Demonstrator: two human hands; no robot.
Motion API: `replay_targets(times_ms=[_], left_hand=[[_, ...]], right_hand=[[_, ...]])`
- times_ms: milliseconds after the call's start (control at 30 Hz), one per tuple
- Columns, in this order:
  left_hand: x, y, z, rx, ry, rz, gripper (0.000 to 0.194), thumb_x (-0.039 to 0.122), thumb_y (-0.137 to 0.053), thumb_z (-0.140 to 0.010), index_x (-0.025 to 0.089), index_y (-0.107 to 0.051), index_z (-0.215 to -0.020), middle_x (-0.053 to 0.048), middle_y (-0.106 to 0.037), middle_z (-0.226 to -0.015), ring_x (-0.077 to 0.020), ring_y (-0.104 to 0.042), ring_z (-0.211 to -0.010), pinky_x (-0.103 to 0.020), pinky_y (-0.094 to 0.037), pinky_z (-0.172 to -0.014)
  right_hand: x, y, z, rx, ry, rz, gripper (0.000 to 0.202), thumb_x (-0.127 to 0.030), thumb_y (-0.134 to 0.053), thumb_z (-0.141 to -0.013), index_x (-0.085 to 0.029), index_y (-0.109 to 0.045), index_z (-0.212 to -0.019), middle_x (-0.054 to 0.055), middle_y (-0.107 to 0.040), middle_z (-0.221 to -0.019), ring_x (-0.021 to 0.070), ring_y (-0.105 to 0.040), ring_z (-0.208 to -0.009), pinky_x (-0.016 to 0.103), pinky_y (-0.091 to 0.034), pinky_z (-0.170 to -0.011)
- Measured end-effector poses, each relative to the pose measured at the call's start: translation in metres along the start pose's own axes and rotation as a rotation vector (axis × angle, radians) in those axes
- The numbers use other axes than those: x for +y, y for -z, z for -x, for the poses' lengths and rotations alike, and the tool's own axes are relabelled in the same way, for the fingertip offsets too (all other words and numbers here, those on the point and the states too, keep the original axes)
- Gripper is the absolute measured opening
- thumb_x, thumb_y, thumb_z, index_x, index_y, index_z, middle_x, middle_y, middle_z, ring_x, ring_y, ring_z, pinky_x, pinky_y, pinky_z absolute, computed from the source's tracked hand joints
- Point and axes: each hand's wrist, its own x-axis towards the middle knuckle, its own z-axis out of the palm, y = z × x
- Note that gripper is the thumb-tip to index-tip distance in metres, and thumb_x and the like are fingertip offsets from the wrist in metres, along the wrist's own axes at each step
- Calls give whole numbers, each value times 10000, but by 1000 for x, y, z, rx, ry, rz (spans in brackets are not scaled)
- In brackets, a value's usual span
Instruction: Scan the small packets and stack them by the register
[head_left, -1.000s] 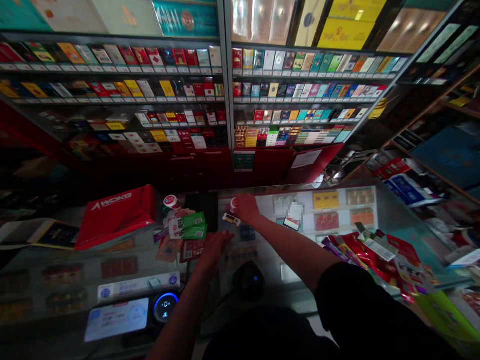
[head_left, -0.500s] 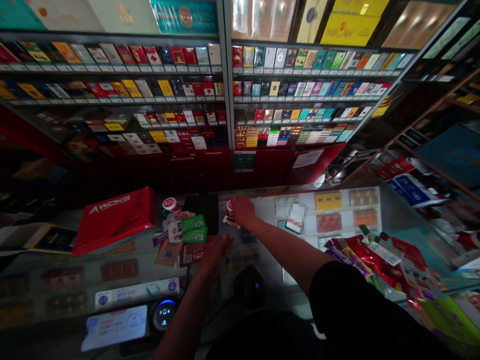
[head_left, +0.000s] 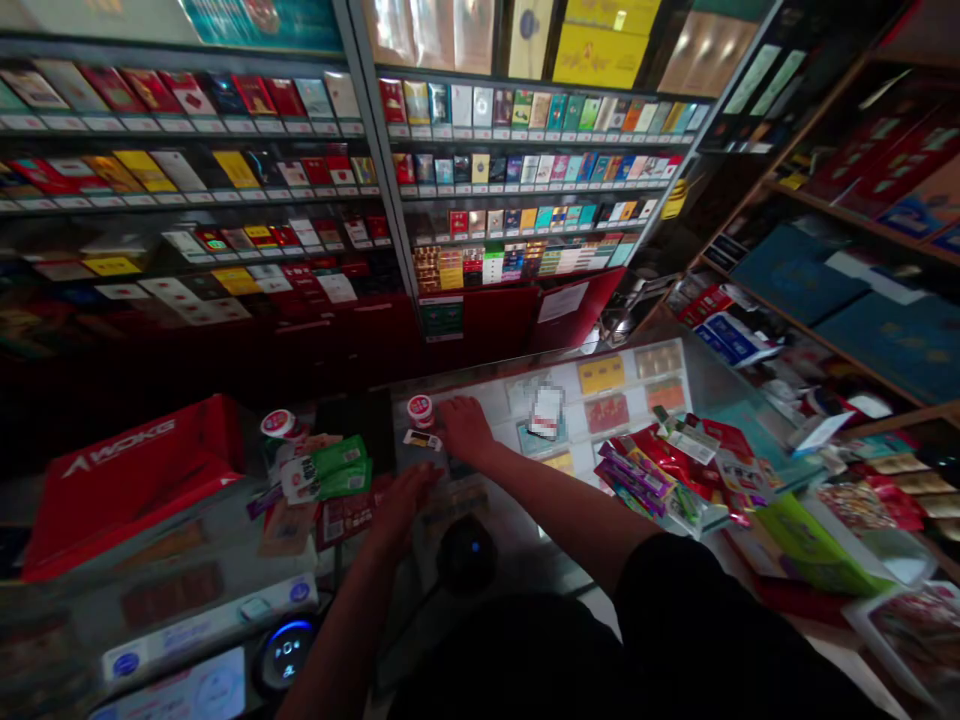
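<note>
small card (head_left: 422,439) | just left of R hand (head_left: 466,430) fingers | fingers spread flat, nothing gripped

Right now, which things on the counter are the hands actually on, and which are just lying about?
In hand:
right hand beside the small round red-and-white tin and the small card
left hand flat on the glass counter

Lying about:
red box
green packets
red snack packets
</note>
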Motion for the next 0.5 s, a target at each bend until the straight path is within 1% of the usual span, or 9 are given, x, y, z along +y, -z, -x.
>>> replay_targets(times_ms=[67, 167, 267, 367, 433, 500], left_hand=[[-1, -4, 1, -20, 20, -22, 642, 647, -908, -561, 172, -771, -971, -172, -816, -1099, -383, -696, -1234, -489, -478, -1044], [2, -11, 4, -47, 27, -66, 660, 668, -906, -543, 176, -770, -960, -166, -814, -1098, -372, -696, -1226, -462, -486, -1026], [6, -19, 8, -90, 35, -119, 664, 669, -903, -544, 176, -770, -969, -163, -809, -1120, -367, -690, -1228, -445, -494, -998], [8, -25, 10, -107, 54, -152, 675, 660, -906, -528, 173, -762, -974, -159, -808, -1093, -362, -699, -1198, -438, -511, -951], [8, -29, 10, -111, 61, -165, 667, 644, -911, -523, 175, -755, -971, -151, -809, -1072, -354, -708, -1171, -436, -519, -937], [8, -31, 9, -122, 60, -177, 641, 623, -911, -542, 178, -753, -977, -147, -808, -1086, -345, -708, -1171, -439, -517, -956]], right_hand=[[10, 3, 16, 7, -28, -5, 333, -296, -656, -958, -147, -647, -1255, 178, -687, -1290, 318, -556, -1241, 463, -367, -1105], [30, 3, 44, 5, -88, -13, 409, -274, -699, -922, -136, -632, -1300, 181, -681, -1309, 325, -531, -1296, 483, -331, -1155], [57, 6, 75, 24, -161, -10, 393, -297, -711, -926, -128, -653, -1276, 182, -693, -1280, 325, -526, -1316, 480, -319, -1172], [93, 15, 110, 63, -244, 2, 342, -303, -703, -934, -145, -685, -1236, 162, -723, -1227, 313, -563, -1270, 451, -368, -1129], [125, 27, 133, 78, -328, 27, 331, -286, -686, -936, -150, -697, -1237, 163, -732, -1221, 306, -597, -1212, 441, -396, -1094], [160, 43, 155, 62, -437, 83, 334, -290, -656, -944, -151, -711, -1242, 172, -730, -1249, 320, -596, -1237, 457, -390, -1102]])
